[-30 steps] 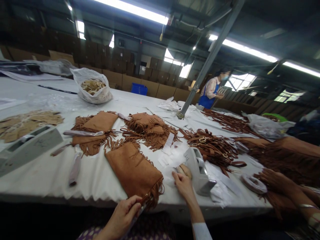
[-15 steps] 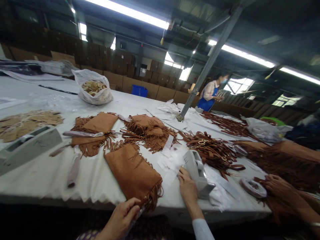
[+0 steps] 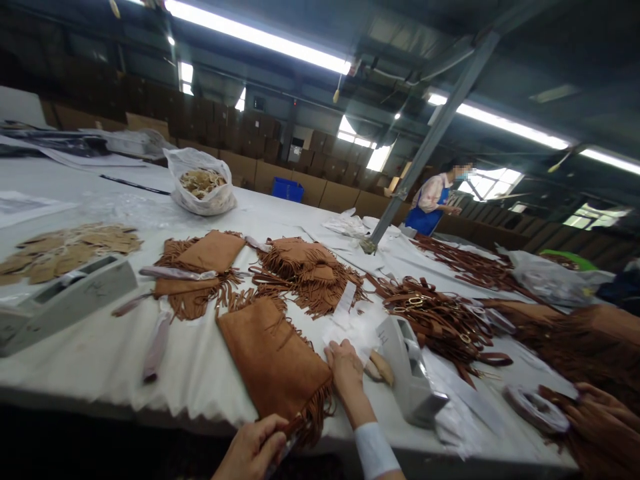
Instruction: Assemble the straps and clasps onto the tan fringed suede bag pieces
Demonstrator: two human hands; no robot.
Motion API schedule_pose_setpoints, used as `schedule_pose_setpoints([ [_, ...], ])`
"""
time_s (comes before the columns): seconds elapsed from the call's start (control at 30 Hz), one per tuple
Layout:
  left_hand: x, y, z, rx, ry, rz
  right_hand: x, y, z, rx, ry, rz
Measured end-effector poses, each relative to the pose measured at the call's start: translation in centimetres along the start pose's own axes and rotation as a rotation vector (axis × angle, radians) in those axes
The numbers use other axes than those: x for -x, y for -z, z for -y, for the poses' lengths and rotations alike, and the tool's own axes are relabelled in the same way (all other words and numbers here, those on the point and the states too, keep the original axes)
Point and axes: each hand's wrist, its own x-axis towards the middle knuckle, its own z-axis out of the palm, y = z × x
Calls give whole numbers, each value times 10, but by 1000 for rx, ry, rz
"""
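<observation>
A tan suede fringed bag (image 3: 273, 357) lies flat on the white table in front of me. My left hand (image 3: 255, 450) is closed on its fringed near corner at the table's edge, with a thin tool-like thing I cannot name under the fingers. My right hand (image 3: 345, 367) rests beside the bag's right edge, its fingers pinching a white paper slip (image 3: 353, 330). Just right of that hand are a small tan piece (image 3: 383, 367) and a grey tape dispenser (image 3: 413, 373).
More fringed bags (image 3: 305, 267) and a heap of brown straps with buckles (image 3: 430, 310) lie behind. Another dispenser (image 3: 65, 300) sits at the left, a plastic bag (image 3: 203, 180) farther back. Another person's hand (image 3: 597, 407) is at the right. A worker in a blue apron (image 3: 433, 200) stands beyond a slanted pole (image 3: 425, 153).
My right hand moved left from the tape dispenser to the paper slips beside the bag. My left hand kept its grip on the fringe. The camera shifted a little.
</observation>
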Motion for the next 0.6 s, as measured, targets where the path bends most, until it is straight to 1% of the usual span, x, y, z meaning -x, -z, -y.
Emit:
schedule_pose_setpoints([
  [0.07, -1, 0, 1, 13, 7, 0, -5, -5, 1, -68, -25, -4],
  [0.17, -2, -1, 1, 23, 4, -10, -10, -4, -4, -217, -98, -31],
  [0.3, -2, -1, 2, 39, -4, -25, -12, 3, -15, -512, -260, -61],
  [0.43, -1, -1, 3, 42, 1, -28, -9, 2, -22, -858, -425, -70],
  [0.53, -1, -1, 4, 35, -2, -31, -8, 2, -23, -1041, -491, -89],
  [0.6, -1, -2, 5, 31, -7, -33, -10, 4, -22, -1124, -504, -106],
])
